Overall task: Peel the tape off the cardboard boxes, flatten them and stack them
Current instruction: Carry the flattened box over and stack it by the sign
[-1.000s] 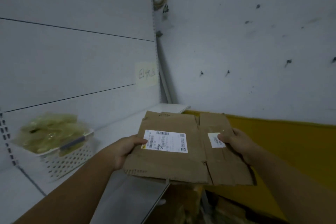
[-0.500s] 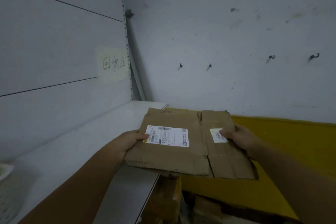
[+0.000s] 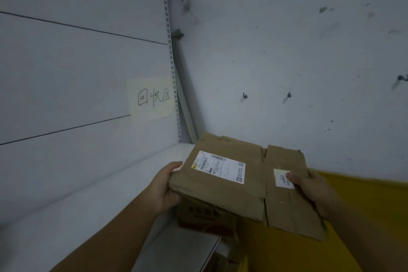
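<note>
Flattened cardboard box [image 3: 231, 185], head view: we hold it level betw. both hands over the white shelf [image 3: 123, 192] corner. Left hand [image 3: 164, 185] grips its left edge, right hand [image 3: 309, 187] its right, thumb on the small label [image 3: 281, 178]. Long axis runs L–R; shelf lies just below-left, so left hand's nearer.

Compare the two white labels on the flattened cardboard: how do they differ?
The large shipping label is wide, while the small label is narrower. The large shipping label is fully visible; the small label is partly under the right hand's thumb. The large one sits nearer the left hand. Both are white, with dark print, on the flattened cardboard.
</note>
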Tool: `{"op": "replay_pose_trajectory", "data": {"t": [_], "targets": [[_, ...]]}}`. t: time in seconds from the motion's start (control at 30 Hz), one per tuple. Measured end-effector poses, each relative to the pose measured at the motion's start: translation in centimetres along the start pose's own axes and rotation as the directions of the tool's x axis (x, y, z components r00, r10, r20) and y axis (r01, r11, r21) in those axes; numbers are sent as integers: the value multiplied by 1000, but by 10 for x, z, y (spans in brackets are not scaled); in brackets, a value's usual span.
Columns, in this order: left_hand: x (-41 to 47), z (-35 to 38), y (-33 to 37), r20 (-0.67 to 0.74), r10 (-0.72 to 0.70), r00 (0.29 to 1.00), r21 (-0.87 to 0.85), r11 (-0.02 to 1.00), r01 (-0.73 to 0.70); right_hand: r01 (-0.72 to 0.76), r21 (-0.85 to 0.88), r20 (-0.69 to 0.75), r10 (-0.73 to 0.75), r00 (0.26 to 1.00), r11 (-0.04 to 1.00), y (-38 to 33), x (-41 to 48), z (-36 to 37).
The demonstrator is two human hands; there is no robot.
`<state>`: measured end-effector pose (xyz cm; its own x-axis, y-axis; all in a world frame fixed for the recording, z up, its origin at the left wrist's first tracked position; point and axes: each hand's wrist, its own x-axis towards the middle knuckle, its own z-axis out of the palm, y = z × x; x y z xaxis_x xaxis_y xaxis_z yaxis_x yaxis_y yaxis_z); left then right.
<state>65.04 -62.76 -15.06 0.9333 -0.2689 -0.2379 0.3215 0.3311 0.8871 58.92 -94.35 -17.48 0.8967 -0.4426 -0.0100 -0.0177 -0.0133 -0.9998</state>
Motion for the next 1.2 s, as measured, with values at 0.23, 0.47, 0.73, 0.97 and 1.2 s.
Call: {"op": "replay_pose_trajectory", "data": {"t": [0.23, 0.47, 0.73, 0.97, 1.2], "targets": [[40, -5, 11, -80, -23, 997, -90, 996, 16, -15, 6, 35, 15, 999, 1000, 1, 71, 35], [122, -16, 28, -186, 197, 963, -229, 944, -237, -66, 74, 48, 63, 997, 995, 3, 145, 108], [211, -24, 36, -189, 250, 950, -188, 940, -285, -186, 124, 157, 166, 974, 975, 2, 209, 164], [230, -61, 56, -215, 214, 953, -188, 948, -256, -259, 72, 311, 225, 923, 963, -26, 300, 157], [247, -70, 67, -336, 107, 936, -105, 983, -150, 100, -433, 744, 293, 600, 896, -43, 375, 215]]}}
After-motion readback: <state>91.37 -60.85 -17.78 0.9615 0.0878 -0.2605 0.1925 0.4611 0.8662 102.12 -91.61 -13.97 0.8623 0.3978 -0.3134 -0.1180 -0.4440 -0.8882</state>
